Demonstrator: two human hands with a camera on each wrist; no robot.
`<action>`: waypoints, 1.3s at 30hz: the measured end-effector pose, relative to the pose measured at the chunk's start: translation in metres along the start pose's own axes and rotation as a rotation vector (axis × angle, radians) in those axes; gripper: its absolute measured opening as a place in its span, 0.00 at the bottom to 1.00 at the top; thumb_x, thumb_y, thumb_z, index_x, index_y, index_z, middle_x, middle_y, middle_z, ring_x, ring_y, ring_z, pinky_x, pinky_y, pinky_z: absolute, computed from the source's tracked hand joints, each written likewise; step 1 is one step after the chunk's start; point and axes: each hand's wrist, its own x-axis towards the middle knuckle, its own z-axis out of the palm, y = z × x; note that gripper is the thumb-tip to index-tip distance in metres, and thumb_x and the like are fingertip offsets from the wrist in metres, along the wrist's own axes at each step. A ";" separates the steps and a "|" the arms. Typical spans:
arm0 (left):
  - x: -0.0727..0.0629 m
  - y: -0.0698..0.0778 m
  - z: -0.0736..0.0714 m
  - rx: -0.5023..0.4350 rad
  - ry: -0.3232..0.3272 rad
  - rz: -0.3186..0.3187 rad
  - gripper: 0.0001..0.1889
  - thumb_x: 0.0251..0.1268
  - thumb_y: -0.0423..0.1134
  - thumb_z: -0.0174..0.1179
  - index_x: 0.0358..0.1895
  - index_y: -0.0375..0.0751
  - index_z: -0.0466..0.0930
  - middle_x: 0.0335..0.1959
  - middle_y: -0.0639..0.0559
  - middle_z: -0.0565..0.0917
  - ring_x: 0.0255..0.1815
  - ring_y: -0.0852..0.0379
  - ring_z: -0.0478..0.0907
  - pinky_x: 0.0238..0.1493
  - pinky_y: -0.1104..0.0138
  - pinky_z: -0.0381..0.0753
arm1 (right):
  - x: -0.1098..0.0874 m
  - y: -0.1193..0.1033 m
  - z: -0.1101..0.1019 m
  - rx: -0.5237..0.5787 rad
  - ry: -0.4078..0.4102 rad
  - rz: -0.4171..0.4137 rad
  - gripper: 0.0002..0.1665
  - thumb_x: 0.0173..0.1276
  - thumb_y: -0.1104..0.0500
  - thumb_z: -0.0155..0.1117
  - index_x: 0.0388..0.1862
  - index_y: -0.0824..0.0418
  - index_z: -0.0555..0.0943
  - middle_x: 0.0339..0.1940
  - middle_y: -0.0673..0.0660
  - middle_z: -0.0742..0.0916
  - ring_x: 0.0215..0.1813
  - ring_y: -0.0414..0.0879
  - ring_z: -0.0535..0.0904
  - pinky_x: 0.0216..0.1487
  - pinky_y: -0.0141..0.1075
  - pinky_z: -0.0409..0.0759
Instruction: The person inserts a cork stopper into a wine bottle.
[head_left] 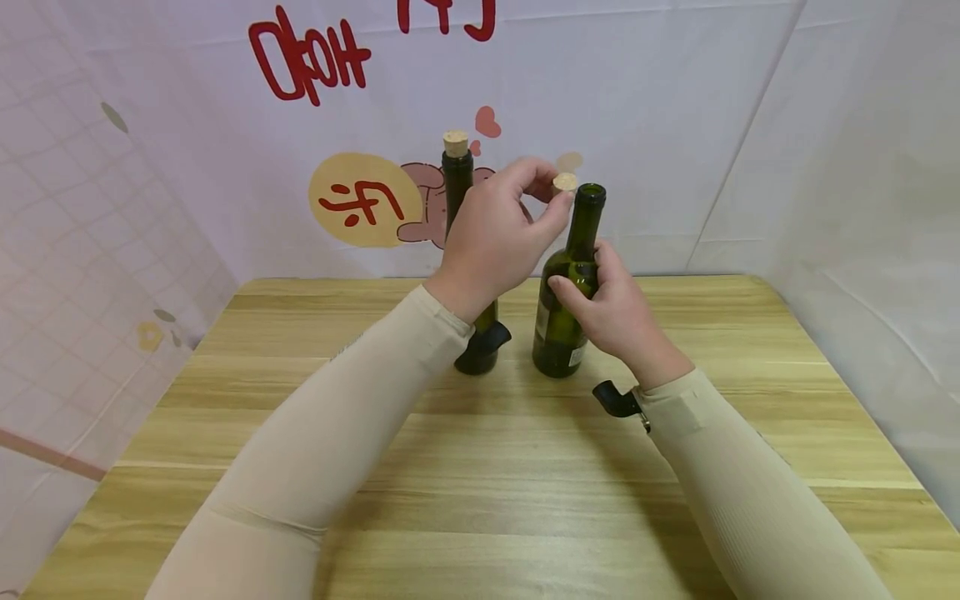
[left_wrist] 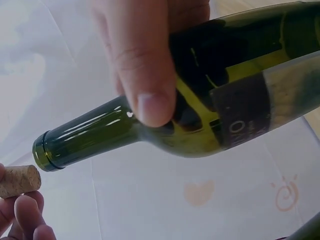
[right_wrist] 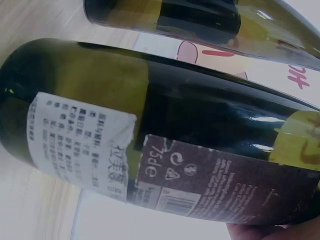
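White cloth formed the backdrop [head_left: 660, 125] behind everything, printed with red lettering [head_left: 307, 62], and in front of it spread the wood-grained table [head_left: 487, 500]. Cream cloth covered both my arms, the left sleeve [head_left: 315, 450] reaching in from one side and the right sleeve [head_left: 750, 483] from the other. Toward the far edge were two dark bottles: the green bottle [head_left: 573, 260], roughly upright with its mouth bare, and, near it on the left, a second bottle [head_left: 459, 187], partly hidden behind my arm.

My right hand [head_left: 618, 312] was wrapped round the green bottle, thumb lying across its shoulder. My left hand [head_left: 498, 229] was raised beside that bottle's neck, grasping the loose cork [head_left: 565, 182] between thumb and fingers. Low on the green bottle sat a white label [right_wrist: 82, 145] (one edge of it ragged), with a dark label [right_wrist: 220, 180] next to it.

Smallest were the corks. A stopper [head_left: 455, 143] jutted from the second bottle's mouth; the one I pinched was just beside the green bottle's rim, though I couldn't tell whether they touched.
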 end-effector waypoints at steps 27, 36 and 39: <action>0.022 0.017 0.005 -0.009 -0.025 -0.028 0.12 0.80 0.48 0.58 0.56 0.50 0.82 0.48 0.60 0.88 0.28 0.60 0.78 0.38 0.70 0.77 | 0.000 0.000 -0.001 -0.027 0.000 0.005 0.33 0.79 0.46 0.63 0.71 0.62 0.63 0.56 0.65 0.81 0.54 0.58 0.83 0.58 0.54 0.82; 0.026 0.016 0.009 -0.013 -0.033 -0.033 0.11 0.80 0.49 0.59 0.54 0.51 0.83 0.47 0.60 0.87 0.28 0.59 0.78 0.40 0.70 0.77 | 0.000 0.000 -0.001 -0.016 -0.004 -0.005 0.32 0.79 0.48 0.62 0.71 0.61 0.63 0.56 0.64 0.81 0.54 0.58 0.83 0.57 0.53 0.81; 0.027 0.016 0.010 -0.014 -0.041 -0.039 0.11 0.80 0.49 0.58 0.55 0.51 0.83 0.47 0.60 0.87 0.29 0.59 0.78 0.41 0.70 0.77 | -0.001 0.000 -0.001 -0.022 -0.002 -0.007 0.32 0.79 0.48 0.62 0.71 0.61 0.63 0.56 0.65 0.81 0.54 0.58 0.83 0.57 0.52 0.81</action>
